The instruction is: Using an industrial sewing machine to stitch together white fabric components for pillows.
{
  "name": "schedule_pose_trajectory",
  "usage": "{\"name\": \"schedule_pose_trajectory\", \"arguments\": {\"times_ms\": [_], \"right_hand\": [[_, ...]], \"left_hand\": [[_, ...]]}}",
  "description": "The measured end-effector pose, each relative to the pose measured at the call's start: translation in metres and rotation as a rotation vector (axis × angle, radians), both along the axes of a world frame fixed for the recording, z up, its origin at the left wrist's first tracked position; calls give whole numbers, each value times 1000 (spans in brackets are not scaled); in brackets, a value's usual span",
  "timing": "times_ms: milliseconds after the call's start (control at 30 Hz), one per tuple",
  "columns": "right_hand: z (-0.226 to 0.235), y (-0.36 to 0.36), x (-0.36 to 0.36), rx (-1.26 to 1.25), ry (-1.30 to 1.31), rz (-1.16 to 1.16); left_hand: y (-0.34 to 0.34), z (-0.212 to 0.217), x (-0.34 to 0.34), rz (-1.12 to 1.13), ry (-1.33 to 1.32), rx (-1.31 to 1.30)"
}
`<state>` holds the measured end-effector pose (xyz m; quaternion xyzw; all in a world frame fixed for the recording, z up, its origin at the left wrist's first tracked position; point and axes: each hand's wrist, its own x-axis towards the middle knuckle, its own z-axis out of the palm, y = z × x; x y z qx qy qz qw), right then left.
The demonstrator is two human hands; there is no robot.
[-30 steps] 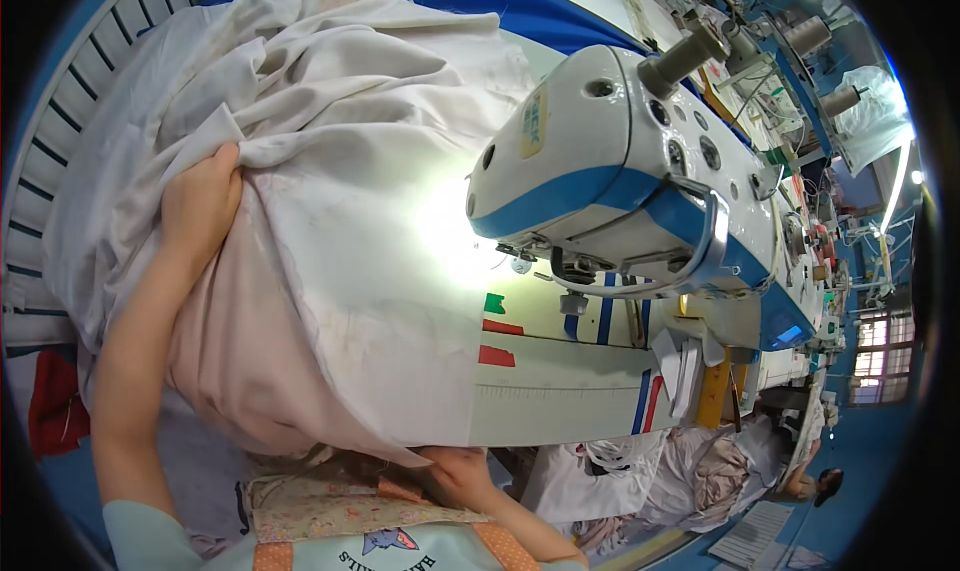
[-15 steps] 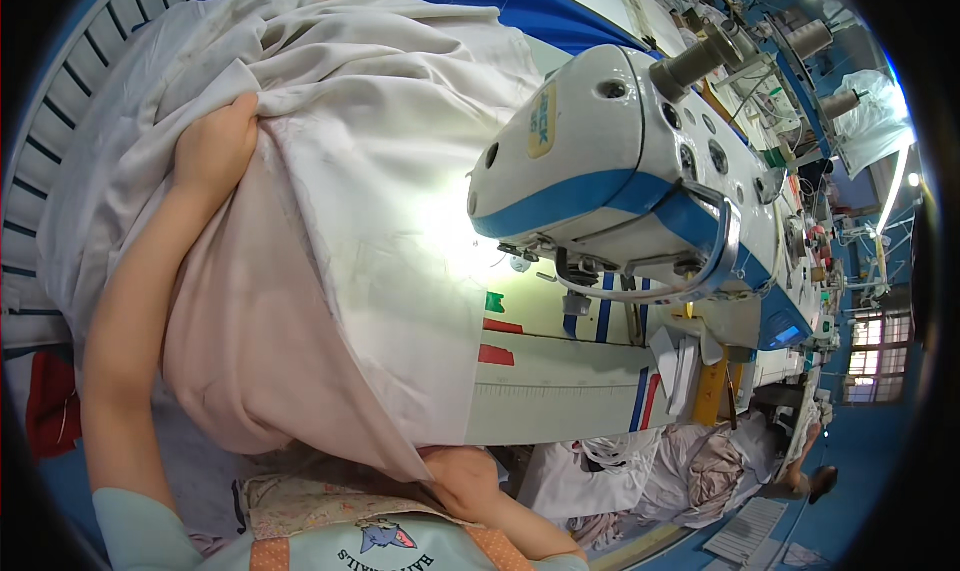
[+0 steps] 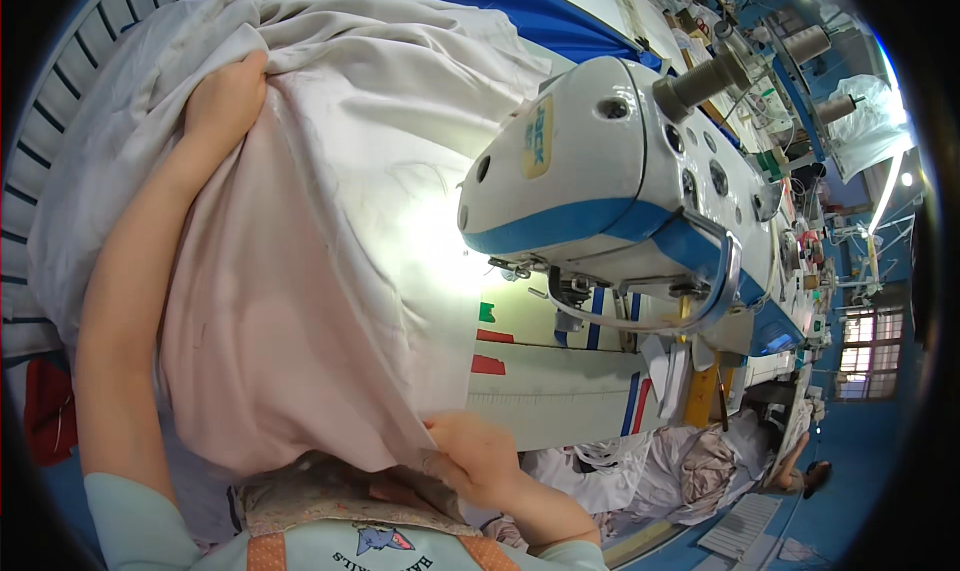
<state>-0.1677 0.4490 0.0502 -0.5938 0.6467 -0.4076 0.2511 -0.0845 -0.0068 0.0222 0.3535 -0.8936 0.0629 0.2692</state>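
Observation:
A large sheet of fabric, white on one face and pale pink on the other [image 3: 270, 341], lies over the sewing table and hangs toward my lap. My left hand [image 3: 228, 96] is closed on a bunched fold of it at the far left. At the near edge, my right hand [image 3: 478, 456] pinches the corner of the pink side. Beside the cloth stands a white and blue sewing machine [image 3: 570, 171], its lamp lighting the white fabric near the needle area. The needle itself cannot be made out.
The machine bed [image 3: 545, 391] carries a ruler scale and coloured tape strips. A thread cone [image 3: 705, 83] stands behind the machine head. White and pinkish cloth [image 3: 690, 471] is heaped at the lower right. Metal railings [image 3: 60, 101] border the left, and another person's arm [image 3: 790, 461] shows far right.
My left hand has shifted slightly farther away with the fold. My right hand has risen a little with the corner, and the pink side is drawn tauter.

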Motion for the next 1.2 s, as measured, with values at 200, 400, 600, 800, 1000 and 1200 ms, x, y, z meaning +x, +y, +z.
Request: {"name": "schedule_pose_trajectory", "arguments": {"times_ms": [200, 400, 600, 800, 1000, 1200], "right_hand": [[1, -31, -28, 23, 34, 25], [8, -60, -48, 121, 107, -124], [18, -77, -54, 154, 74, -214], [48, -109, -11, -65, 448, -20], [106, -134, 111, -480, 475, 250], [136, -70, 179, -546, 604, 240]], "left_hand": [[-32, -5, -10, 76, -2, -8], [-54, 0, 17, 68, 110, 120], [-30, 117, 174, 44, 573, 470], [109, 224, 329, 39, 661, 347], [233, 241, 364, 61, 650, 181], [297, 225, 384, -179, 661, 68]]}}
